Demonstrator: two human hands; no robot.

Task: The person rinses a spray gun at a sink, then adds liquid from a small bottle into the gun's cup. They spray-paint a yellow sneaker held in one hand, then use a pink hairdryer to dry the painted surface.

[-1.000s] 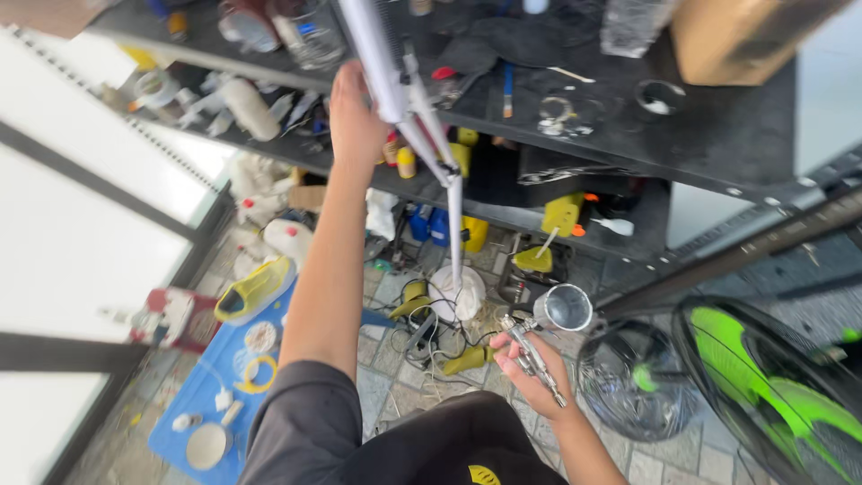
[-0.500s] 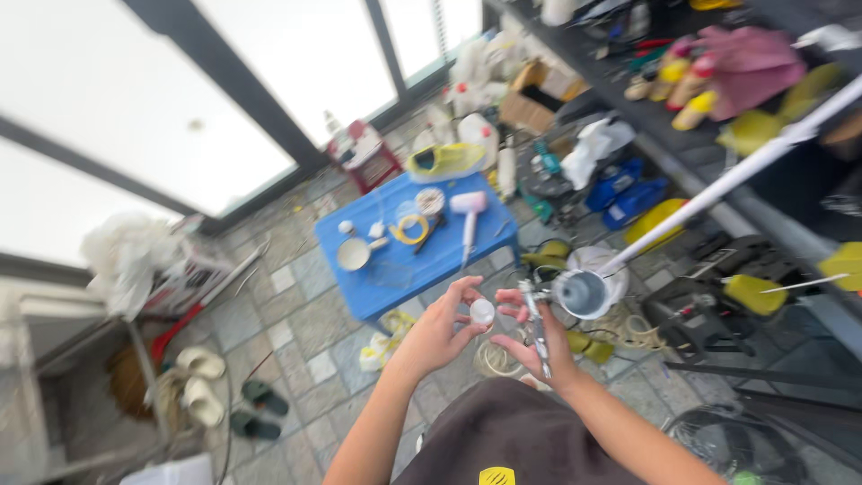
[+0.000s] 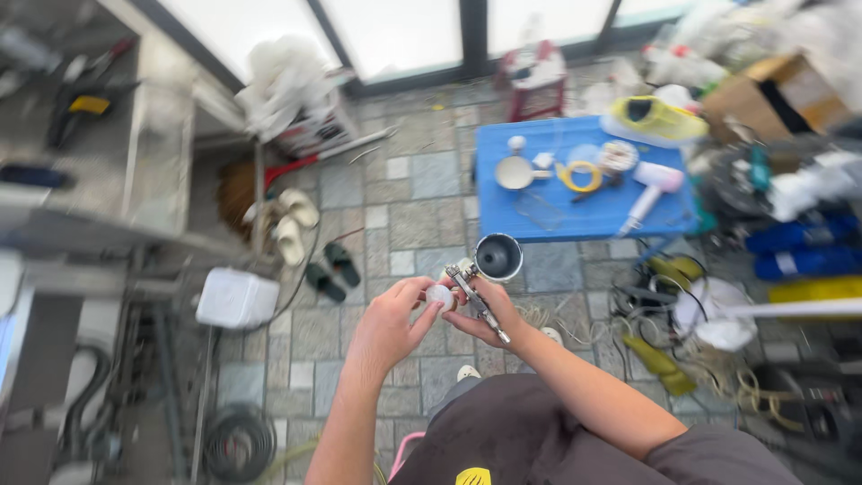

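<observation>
My right hand point(image 3: 489, 314) grips a metal spray gun point(image 3: 480, 286) whose open cup point(image 3: 498, 257) points up toward me. A small round whitish cap point(image 3: 439, 295) is pinched in the fingers of my left hand point(image 3: 391, 323), right beside the gun's body. Both hands meet in front of my dark shirt, above a grey tiled floor point(image 3: 413, 198).
A low blue table point(image 3: 584, 216) carries a yellow tape roll, a white hair dryer point(image 3: 648, 187) and small parts. Slippers point(image 3: 292, 224), a white box point(image 3: 235, 299), coiled hose point(image 3: 238, 442) and cables lie on the floor. Clutter and boxes fill the right side.
My view has swung left from the shelves to the floor and windows. My left hand came down from the high pole and now holds the small cap against the spray gun.
</observation>
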